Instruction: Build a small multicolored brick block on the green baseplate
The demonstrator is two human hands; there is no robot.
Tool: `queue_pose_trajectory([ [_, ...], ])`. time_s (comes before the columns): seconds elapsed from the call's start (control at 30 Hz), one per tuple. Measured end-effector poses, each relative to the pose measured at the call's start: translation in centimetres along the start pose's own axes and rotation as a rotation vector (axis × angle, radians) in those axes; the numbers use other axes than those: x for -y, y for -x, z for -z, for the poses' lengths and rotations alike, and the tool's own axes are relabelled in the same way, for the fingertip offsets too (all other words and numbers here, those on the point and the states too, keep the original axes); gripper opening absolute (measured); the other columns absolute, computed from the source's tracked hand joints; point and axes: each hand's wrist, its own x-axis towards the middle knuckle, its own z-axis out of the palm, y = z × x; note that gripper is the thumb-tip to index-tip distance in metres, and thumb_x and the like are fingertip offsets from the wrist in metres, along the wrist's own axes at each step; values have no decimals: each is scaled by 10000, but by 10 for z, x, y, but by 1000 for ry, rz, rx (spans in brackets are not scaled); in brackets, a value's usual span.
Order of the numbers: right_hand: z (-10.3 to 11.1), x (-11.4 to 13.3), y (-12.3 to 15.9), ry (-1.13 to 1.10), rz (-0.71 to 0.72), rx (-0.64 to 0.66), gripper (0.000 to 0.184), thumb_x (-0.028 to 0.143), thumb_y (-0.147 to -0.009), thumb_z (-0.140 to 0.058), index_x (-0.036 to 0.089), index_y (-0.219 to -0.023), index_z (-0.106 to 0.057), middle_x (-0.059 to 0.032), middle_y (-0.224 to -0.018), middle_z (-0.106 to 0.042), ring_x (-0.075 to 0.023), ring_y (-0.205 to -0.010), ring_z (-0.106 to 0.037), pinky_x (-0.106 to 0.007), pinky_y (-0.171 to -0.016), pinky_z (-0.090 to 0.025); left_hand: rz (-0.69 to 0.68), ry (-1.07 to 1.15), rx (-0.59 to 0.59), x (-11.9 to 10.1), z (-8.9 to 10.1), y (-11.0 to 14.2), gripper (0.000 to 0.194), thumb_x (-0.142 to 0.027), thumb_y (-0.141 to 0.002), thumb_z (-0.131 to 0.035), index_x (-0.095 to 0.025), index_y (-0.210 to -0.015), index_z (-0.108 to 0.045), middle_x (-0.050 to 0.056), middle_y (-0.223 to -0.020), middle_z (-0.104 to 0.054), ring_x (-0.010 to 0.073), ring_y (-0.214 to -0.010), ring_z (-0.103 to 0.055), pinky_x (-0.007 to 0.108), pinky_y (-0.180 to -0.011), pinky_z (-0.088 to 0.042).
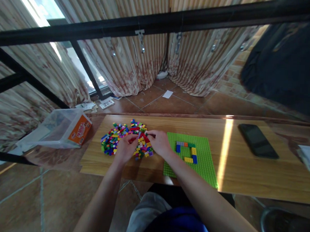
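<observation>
A heap of small colourful toy bricks [115, 138] is spread over the left part of the wooden table. My left hand [126, 149] is at the front of the heap, thumb and fingers pinched together; red shows by the fingertips, but I cannot tell whether it is a held brick. At the heap's right side, my right hand [159, 142] has its fingers curled together over the bricks, and anything in them is hidden. Right of that hand lies a green baseplate [204, 152]. On it, blue, grey, orange, green and yellow bricks [194, 151] form a rectangular outline with gaps.
A clear plastic box [59, 129] with an orange label stands left of the wooden table [154, 123]. A black phone [258, 141] lies on the table's right part, with white papers [309, 153] beyond. A dark metal rail [159, 22] crosses in front of the curtains.
</observation>
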Motion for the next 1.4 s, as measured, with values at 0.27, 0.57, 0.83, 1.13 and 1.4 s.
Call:
queue_pose_trajectory([
  [0.27,16,-20,14,172,85,100,280,134,-855,-546,219,-1043,-735,-60,-1012,-700,-164,-865,-640,-257,-821,-459,50,121,-78,8,12,21,177,-252,-694,-660,-194,-838,-743,18,-727,-703,147,-602,-598,241,-567,-469],
  [0.57,6,-18,19,339,163,196,172,202,-874,-586,211,-996,-708,-75,-1060,-638,-197,-1023,-582,-292,-906,-427,57,71,-57,16,14,49,189,-299,-707,-666,-196,-848,-741,17,-715,-694,143,-583,-576,234,-548,-440],
  [0.83,22,-5,62,-66,123,176,164,167,-899,-551,184,-998,-681,-54,-973,-705,-170,-898,-637,-273,-830,-450,-199,-8,93,-13,-3,72,320,-272,-783,-653,-248,-1101,-684,70,-1083,-686,202,-904,-648,313,-815,-513],
  [1.13,41,-46,127,-384,-140,127,186,257,-906,-522,204,-947,-695,-28,-889,-715,-172,-824,-641,-285,-742,-475,-292,-43,406,-25,-45,95,127,-249,-846,-594,-227,-904,-705,50,-903,-697,187,-862,-641,294,-801,-497],
  [1.4,52,-58,140,79,-87,-59,170,238,-925,-517,197,-973,-674,-53,-893,-687,-189,-825,-632,-300,-733,-466,-186,-33,462,-38,-88,85,144,-224,-853,-563,-183,-927,-680,39,-916,-710,161,-834,-654,271,-768,-508],
])
